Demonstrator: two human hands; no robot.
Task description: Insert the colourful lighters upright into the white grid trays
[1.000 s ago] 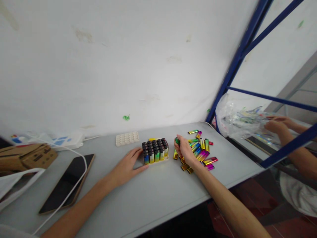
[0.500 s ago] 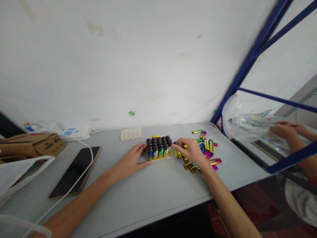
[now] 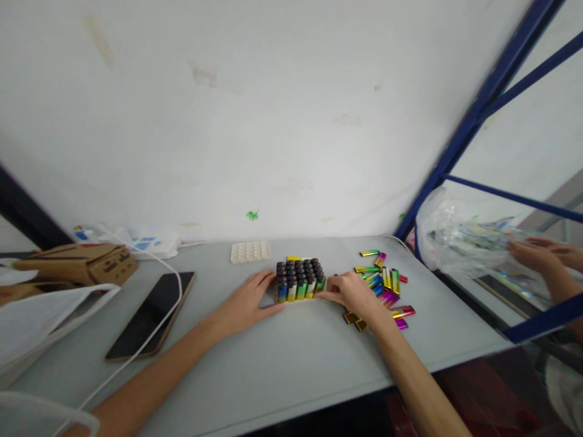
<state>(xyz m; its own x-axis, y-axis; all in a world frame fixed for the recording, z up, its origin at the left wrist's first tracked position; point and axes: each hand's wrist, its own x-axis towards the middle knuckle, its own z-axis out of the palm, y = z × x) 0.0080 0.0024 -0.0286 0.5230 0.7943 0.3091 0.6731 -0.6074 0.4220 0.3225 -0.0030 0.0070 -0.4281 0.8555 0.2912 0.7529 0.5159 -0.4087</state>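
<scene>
A block of upright lighters (image 3: 299, 280) with black tops stands in a tray in the middle of the grey table (image 3: 282, 358). My left hand (image 3: 248, 300) lies flat against the block's left side, fingers stretched out. On the block's right side rests my right hand (image 3: 353, 294), fingers curled toward it; whether they hold a lighter is hidden. A pile of loose rainbow-coloured lighters (image 3: 382, 284) lies just right of that hand.
An empty white tray (image 3: 250, 251) sits behind the block. A phone (image 3: 152, 314) with a white cable, a cardboard box (image 3: 77, 263) and a white bag (image 3: 40, 321) lie at left. Another person's hands (image 3: 542, 255) handle a plastic bag (image 3: 460, 233) beyond the blue frame (image 3: 473, 109).
My right hand carried a lighter from the loose pile leftward to the right side of the block and lowered beside it. My left hand stayed against the block.
</scene>
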